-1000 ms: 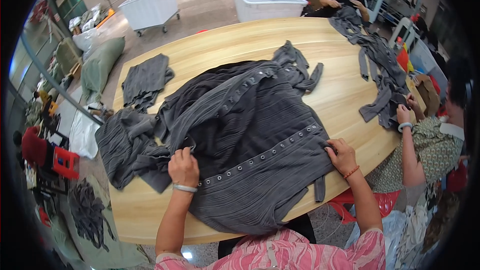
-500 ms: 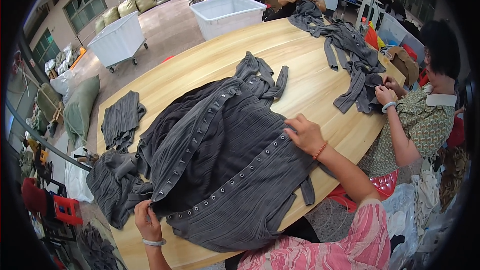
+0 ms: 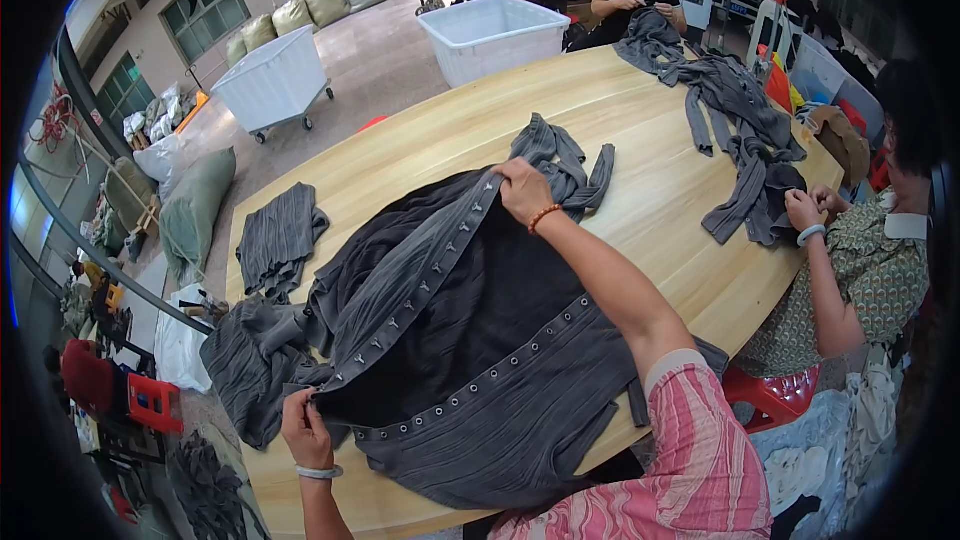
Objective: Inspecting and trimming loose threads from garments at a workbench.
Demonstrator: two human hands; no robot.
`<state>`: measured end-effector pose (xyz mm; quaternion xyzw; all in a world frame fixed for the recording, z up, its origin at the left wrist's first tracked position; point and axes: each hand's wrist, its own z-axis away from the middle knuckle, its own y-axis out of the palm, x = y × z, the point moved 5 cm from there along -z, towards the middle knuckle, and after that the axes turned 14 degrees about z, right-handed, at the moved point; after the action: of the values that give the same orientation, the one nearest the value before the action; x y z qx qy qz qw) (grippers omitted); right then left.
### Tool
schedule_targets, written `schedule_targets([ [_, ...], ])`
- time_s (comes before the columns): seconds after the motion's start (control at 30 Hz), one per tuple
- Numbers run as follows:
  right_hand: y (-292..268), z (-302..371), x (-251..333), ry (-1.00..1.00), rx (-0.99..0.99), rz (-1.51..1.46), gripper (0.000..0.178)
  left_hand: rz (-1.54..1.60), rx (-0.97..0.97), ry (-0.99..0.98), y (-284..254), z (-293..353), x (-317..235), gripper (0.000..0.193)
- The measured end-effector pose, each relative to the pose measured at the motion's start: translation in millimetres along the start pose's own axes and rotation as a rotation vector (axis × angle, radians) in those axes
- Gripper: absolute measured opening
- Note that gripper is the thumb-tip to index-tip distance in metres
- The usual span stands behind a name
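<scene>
A dark grey crinkled shirt [image 3: 480, 450] lies spread open on the wooden table [image 3: 400, 170] in front of me. One front edge carries a row of metal hooks, and the opposite front edge has a row of eyelets. My left hand [image 3: 307, 430] pinches the near end of the hook edge. At the far end of that same edge, my right hand [image 3: 527, 195] grips the fabric, with my forearm crossing over the eyelet side. Between my hands the hook edge is stretched fairly straight and slightly lifted. A sleeve [image 3: 555, 155] trails past my right hand.
A folded grey garment [image 3: 280, 240] lies at the left of the table. More grey garments [image 3: 740, 105] are at the far right, where two people handle pieces. White bins [image 3: 490, 35] stand beyond the table. A red stool [image 3: 770, 395] is at the right.
My right hand has moved from the eyelet edge up and across to the far end of the hook edge and taken hold there. My left hand keeps its grip. The view has shifted slightly.
</scene>
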<state>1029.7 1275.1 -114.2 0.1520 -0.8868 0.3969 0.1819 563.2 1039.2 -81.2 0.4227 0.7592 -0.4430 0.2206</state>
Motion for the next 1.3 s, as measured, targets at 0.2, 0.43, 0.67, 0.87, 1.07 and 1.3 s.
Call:
schedule_targets([
  [0.2, -137, 6, 11, -0.240, 0.025, -0.145, 0.027, -0.083, 0.020, 0.080, -16, 13, -13, 0.027],
  [0.43, -149, 120, -44, -0.470, 0.385, 0.340, 0.028, -0.269, 0.226, 0.099, 10, 37, -3, 0.025],
  [0.67, -173, 153, -66, -0.293, 0.299, 0.653, 0.025, -0.559, 0.302, 0.072, 20, 65, -9, 0.043],
  [0.87, -249, 194, -16, -0.299, 0.266, 0.310, 0.006, -0.140, 0.708, 0.334, 91, 142, -135, 0.052],
  [1.07, -244, 356, 54, -0.190, 1.062, -0.197, 0.031, -0.152, 0.687, 0.441, 133, 180, -133, 0.038],
  [1.3, -205, 468, 0, -0.009, 0.865, 0.196, 0.040, 0.027, 0.604, 0.399, 132, 160, -144, 0.033],
])
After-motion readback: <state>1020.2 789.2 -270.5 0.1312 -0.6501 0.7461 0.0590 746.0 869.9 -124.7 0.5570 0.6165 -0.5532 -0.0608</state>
